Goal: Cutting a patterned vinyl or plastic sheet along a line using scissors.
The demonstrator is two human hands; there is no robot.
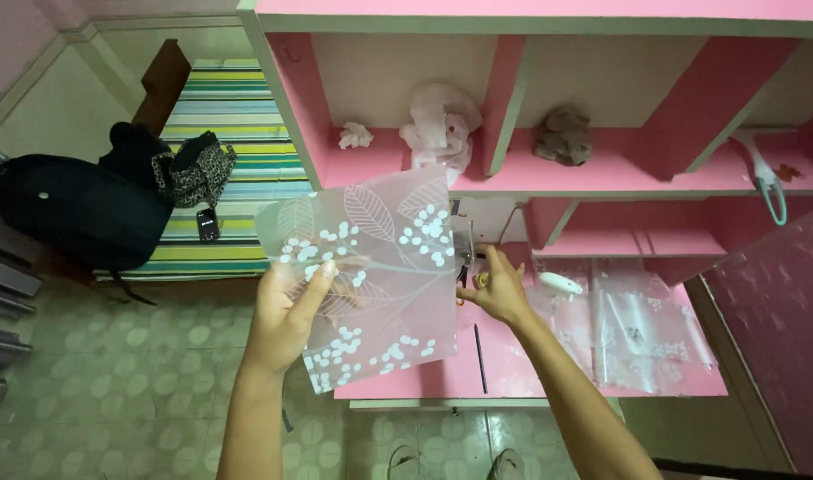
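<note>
Frosted sheet (371, 276) pinched by left hand (286, 311) fingers; right hand (500, 289) grips scissors (464, 267).

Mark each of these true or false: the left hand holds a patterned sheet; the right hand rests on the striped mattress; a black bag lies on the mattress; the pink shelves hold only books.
1. The left hand holds a translucent sheet printed with leaves and white dots. True.
2. The right hand rests on the striped mattress. False: it is at the sheet's right edge, over the pink desk.
3. A black bag lies on the mattress. True.
4. The pink shelves hold only books. False: crumpled cloths and a white handled tool lie there.
</note>
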